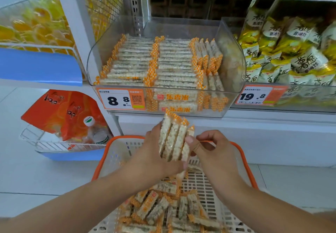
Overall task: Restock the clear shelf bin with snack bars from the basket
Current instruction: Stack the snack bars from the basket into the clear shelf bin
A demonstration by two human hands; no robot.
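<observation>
Snack bars (172, 140) (a bundle), upright, gripped by both hands (181, 151) above basket (243, 162)

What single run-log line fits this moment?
left hand: holds bars | right hand: pinches bars | basket: bars remain | bin: partly filled

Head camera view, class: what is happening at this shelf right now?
A person is restocking. The left hand grips a bunch of snack bars upright above the orange basket, while the right hand pinches the bunch's right edge. More bars lie loose in the basket below. The clear shelf bin above already holds neat rows of the same bars, with some room at its right side.
</observation>
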